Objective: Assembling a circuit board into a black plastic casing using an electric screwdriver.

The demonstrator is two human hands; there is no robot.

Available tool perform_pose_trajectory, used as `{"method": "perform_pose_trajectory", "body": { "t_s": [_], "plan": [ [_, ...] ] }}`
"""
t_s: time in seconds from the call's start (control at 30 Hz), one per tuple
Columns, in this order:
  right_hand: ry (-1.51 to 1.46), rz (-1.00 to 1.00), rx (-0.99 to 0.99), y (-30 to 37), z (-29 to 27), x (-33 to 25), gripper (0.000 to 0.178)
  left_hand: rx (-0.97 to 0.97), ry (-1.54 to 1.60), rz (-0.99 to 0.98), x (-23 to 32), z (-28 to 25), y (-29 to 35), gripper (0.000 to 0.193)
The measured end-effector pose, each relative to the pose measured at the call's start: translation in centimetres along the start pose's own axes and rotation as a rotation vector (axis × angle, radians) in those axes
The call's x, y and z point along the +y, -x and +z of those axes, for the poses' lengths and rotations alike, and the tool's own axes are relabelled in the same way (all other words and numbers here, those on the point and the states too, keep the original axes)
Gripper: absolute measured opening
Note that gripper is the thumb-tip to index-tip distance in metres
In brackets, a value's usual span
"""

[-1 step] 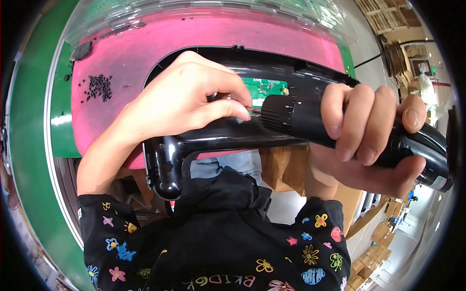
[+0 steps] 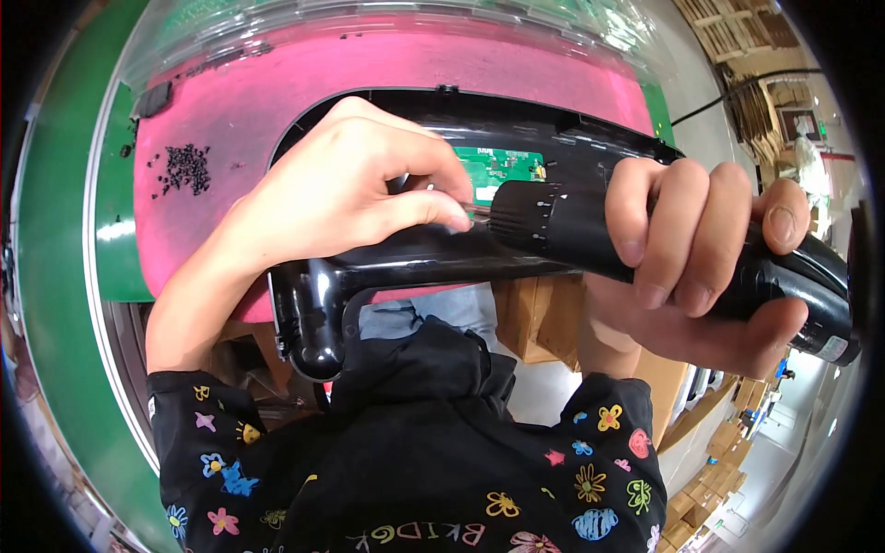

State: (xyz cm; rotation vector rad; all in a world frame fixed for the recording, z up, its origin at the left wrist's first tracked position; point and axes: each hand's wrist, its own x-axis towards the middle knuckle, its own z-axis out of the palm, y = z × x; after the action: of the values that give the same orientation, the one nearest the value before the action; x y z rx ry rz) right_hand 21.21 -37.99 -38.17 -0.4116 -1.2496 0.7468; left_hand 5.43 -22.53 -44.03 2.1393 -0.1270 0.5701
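Note:
A black power screwdriver (image 2: 572,224) lies across the right part of a black plastic housing (image 2: 424,265), its nose pointing left. My right hand (image 2: 687,244) is wrapped round its body. From the nose a thin metal bit (image 2: 481,215) reaches to the fingertips of my left hand (image 2: 369,180). Thumb and forefinger of that hand are pinched together at the bit's end; what lies between them is hidden. Just beyond the fingertips, a green circuit board (image 2: 498,169) sits inside the housing, partly covered by my left hand and the screwdriver.
A pink mat (image 2: 221,106) covers the green table (image 2: 120,258). A heap of small black parts (image 2: 184,170) lies on its left side, near a dark block (image 2: 157,99). Clear plastic bins (image 2: 387,28) line the far edge. Cardboard boxes (image 2: 539,318) stand below the near edge.
The housing and the screwdriver's nose have shifted very slightly left in view. Both hands keep the same grip.

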Motion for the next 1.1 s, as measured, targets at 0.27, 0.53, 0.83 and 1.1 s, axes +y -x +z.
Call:
{"method": "perform_pose_trajectory", "body": {
  "t_s": [0.27,0.53,0.83,1.1],
  "plan": [
    [0.376,0.158,0.131,1.0,-2.9,-1.3,0.033,-0.111,-0.369,-0.258,0.0,0.7,0.6,0.067],
    [0.409,0.159,0.244,1.9,-4.5,-0.5,0.027,-0.201,-0.439,-0.27,0.7,0.5,0.0,0.062],
    [0.457,0.208,0.193,1.4,-3.8,0.9,0.026,-0.176,-0.449,-0.211,0.5,0.5,0.0,0.064],
    [0.208,0.447,0.493,0.0,-5.9,-1.1,0.022,0.248,-0.615,0.007,0.6,-1.5,-0.6,0.034]
  ]
}}
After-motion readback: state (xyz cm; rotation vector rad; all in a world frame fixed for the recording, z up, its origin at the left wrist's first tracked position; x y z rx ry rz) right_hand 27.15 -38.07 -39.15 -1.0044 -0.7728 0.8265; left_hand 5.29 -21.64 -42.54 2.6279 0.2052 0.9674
